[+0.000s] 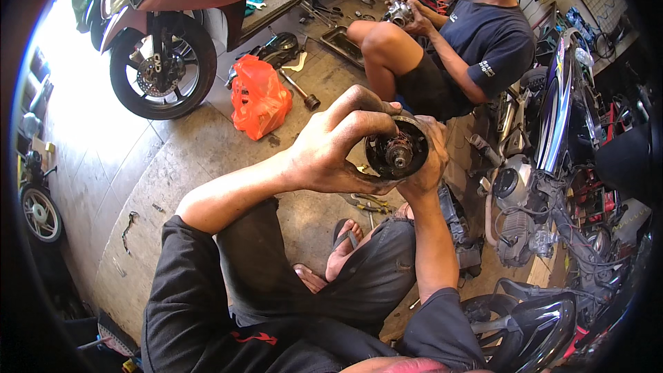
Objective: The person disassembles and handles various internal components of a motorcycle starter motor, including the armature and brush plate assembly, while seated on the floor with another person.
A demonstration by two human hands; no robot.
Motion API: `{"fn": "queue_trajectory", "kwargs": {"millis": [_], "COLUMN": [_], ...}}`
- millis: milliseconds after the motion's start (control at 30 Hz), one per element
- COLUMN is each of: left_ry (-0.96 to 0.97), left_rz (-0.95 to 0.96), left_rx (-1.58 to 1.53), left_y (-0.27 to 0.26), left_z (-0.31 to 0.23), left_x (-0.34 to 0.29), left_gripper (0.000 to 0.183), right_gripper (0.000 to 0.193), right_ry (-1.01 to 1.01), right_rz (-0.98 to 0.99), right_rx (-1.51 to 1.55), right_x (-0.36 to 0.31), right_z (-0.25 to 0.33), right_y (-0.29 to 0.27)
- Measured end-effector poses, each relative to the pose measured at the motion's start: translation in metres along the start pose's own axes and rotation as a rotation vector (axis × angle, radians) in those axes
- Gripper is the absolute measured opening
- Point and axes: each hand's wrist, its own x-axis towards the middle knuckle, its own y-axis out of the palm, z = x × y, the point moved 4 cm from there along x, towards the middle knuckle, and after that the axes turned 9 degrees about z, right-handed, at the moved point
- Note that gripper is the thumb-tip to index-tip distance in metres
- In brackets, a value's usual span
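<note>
I hold up a round, dark metal housing [399, 154] in front of my chest, its open end facing me. A greasy shaft with a ribbed tip stands in its middle; I cannot make out the exact kind of part. My left hand [330, 144] is curled around the left side, with fingers over the upper rim and the thumb along the lower edge. From the right, my right hand [431, 159] wraps the housing, and its fingers are partly hidden behind it. Pliers with yellow handles [371, 204] lie on the floor just below my hands.
Ahead, a co-worker [476, 45] sits low, holding a metal part [400, 12]. A red plastic bag [257, 100] lies near a motorcycle's front wheel [163, 72]. A metal tray [340, 47] is beyond it. An engine [514, 214] and frame parts crowd the right side.
</note>
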Motion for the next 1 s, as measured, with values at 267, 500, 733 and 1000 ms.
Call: {"fn": "queue_trajectory", "kwargs": {"millis": [267,500,733,1000], "left_ry": [-0.027,-0.112,-0.084,-0.089], "left_rz": [-0.044,-0.079,-0.089,-0.103], "left_rx": [-0.088,-0.108,-0.101,-0.083], "left_y": [-0.001,-0.008,-0.01,-0.007], "left_z": [0.008,0.017,0.019,0.021], "left_x": [0.002,-0.001,0.001,-0.001], "left_gripper": [0.07,0.069,0.064,0.061], "right_gripper": [0.03,0.026,0.024,0.022], "right_ry": [0.029,0.035,0.03,0.051], "right_rz": [-0.093,-0.138,-0.146,-0.144], "right_rx": [-0.094,-0.16,-0.178,-0.166], "right_x": [0.001,-0.001,0.002,0.0], "right_z": [-0.002,0.0,0.005,0.002], "right_y": [-0.008,-0.013,-0.018,-0.021]}}
